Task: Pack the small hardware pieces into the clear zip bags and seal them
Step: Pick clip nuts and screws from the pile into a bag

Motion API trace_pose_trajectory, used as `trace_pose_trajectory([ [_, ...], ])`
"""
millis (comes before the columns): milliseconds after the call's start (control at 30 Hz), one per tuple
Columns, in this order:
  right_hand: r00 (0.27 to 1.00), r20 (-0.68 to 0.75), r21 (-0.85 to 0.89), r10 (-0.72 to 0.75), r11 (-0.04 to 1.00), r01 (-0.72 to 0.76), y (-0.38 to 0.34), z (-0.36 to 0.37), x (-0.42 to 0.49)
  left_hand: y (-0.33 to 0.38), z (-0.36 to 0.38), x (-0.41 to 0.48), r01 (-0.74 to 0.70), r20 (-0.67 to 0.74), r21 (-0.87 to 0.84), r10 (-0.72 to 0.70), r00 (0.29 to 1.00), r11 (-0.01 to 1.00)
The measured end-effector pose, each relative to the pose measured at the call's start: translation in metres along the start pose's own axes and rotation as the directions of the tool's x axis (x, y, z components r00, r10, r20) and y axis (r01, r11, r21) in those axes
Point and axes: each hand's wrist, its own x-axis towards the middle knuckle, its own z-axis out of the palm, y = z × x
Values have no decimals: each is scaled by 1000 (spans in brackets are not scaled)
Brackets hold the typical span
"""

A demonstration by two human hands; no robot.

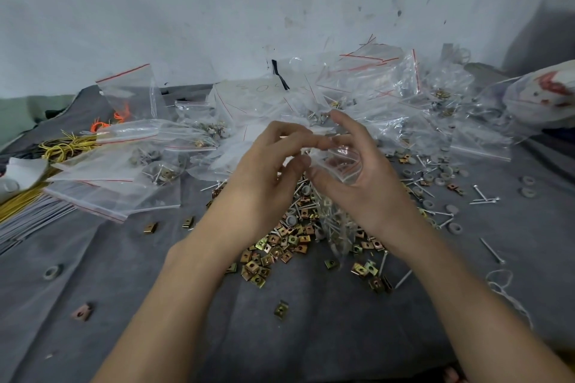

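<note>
A small clear zip bag (337, 221) hangs between my two hands above the grey cloth, holding screws and washers. My right hand (351, 171) grips its open mouth from the right. My left hand (267, 171) pinches the bag's top edge from the left. Under the hands lies a heap of brass-coloured clip nuts (273, 250). Loose screws (483, 197) and grey washers (452, 225) are scattered to the right. The lower end of the bag is blurred.
Filled and empty zip bags with red seal lines (367, 93) pile up along the back wall and to the left. Yellow wire bundles (67, 146) lie at far left beside a stack of flat bags (102, 196). A white string (504, 289) lies at right.
</note>
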Motion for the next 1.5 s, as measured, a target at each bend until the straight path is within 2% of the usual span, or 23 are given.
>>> trace_pose_trajectory([
  [200,999,44,63,0,998,-3,2,-1,-1,-8,2,2,12,14,106,-14,1000,994],
  [400,984,150,111,97,987,-114,8,4,-1,-7,3,-1,-20,-10,96,22,1000,995],
  [500,985,138,141,102,983,-121,10,3,1,-8,0,-6,-19,-42,106,23,999,994],
  [600,989,102,163,106,979,-122,9,0,1,-12,-7,-13,59,-75,55,-55,996,997],
  [633,990,95,157,101,981,-115,9,-2,1,-15,-8,-16,68,-42,68,-66,997,995],
  [700,994,70,137,84,986,-93,9,-5,0,-22,-10,-24,42,127,177,-65,990,983],
  [800,998,32,145,49,988,-53,12,-7,1,-33,-7,-37,-37,378,350,-104,920,936],
  [900,1000,11,153,20,988,-22,12,-9,2,-42,-5,-47,-31,464,456,-208,861,889],
  [1133,999,-37,149,1,989,5,10,-10,4,-45,-1,-46,23,425,501,-268,865,865],
  [1267,999,-36,140,2,990,3,10,-10,3,-45,1,-45,22,399,499,-252,882,866],
  [1400,1000,-28,123,-6,992,9,10,-10,2,-48,0,-44,73,308,433,-223,925,898],
  [1500,1000,-26,119,-14,993,17,10,-9,3,-51,-1,-41,200,200,313,-270,942,929],
])
